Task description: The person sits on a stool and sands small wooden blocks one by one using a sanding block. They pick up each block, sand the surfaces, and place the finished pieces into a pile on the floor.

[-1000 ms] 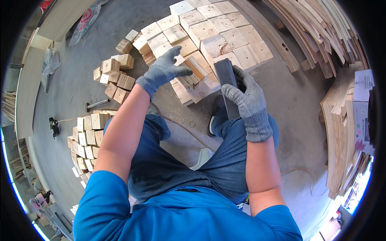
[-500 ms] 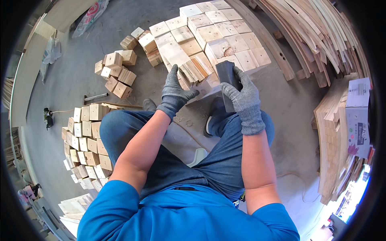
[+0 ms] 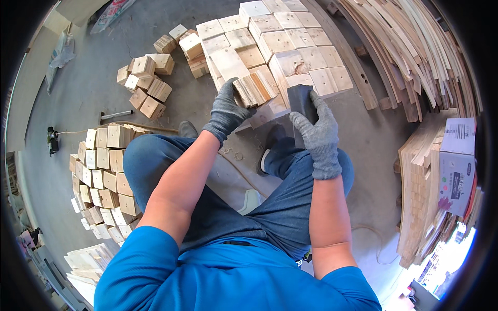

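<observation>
L hand (image 3: 226, 115), in grey knit glove, is no longer spreading wide over the stack of pale, square-faced wooden blocks (image 3: 275, 43) as it was 1 sec ago; it's now narrowing to a V round the near-L end of the striped, light-tan wooden block (image 3: 257, 87), fingers & thumb touching it. Can't tell if it's clamping or lifting. That block is sitting approx. at the stack's near-L corner. Half a sec ago the thumb was standing off, so the change is meaning contact: both hands are now engaging things. R hand (image 3: 317, 133), same type of glove, is holding the dark-grey, rectangular bar (image 3: 300, 98) (material unclear) btwn thumb & fingers; that grip is staying much the same. Bar is showing nr the stack's near edge, R of the striped block, apart from it. Loose heap of tan, square-ended wooden blocks (image 3: 143, 66) is lying L of the stack on the grey concrete floor (image 3: 373, 135).
</observation>
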`<action>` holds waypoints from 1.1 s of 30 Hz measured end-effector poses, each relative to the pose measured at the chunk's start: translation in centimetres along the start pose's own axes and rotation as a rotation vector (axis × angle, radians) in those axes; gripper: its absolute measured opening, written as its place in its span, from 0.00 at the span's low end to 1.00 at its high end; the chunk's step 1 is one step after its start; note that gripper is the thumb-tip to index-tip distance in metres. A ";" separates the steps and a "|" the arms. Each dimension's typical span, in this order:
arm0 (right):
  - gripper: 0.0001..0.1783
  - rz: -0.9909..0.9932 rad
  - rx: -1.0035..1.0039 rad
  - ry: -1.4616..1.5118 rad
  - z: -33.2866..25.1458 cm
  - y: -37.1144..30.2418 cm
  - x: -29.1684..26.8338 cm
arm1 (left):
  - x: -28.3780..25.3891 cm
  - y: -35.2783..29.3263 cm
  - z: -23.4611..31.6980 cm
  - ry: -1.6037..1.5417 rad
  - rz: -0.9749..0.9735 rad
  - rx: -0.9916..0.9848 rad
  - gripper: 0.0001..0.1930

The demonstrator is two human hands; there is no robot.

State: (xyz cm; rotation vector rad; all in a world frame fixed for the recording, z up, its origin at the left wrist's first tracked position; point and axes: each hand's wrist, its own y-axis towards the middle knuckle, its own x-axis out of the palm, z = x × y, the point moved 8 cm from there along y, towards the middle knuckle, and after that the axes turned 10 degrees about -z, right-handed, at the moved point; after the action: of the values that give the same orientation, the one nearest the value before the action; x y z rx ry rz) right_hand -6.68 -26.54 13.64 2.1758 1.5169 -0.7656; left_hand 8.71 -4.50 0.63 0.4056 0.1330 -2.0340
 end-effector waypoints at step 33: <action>0.36 -0.027 -0.190 -0.693 -3.4 6.4 4.7 | 0.2 -0.5 -0.5 0.054 0.011 0.039 0.39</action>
State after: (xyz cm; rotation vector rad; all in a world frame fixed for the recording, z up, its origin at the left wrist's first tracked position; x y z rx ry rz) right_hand 1.29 -23.37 13.33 1.5164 1.1893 -1.1725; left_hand 8.31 -4.33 0.05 0.4851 0.1245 -2.0178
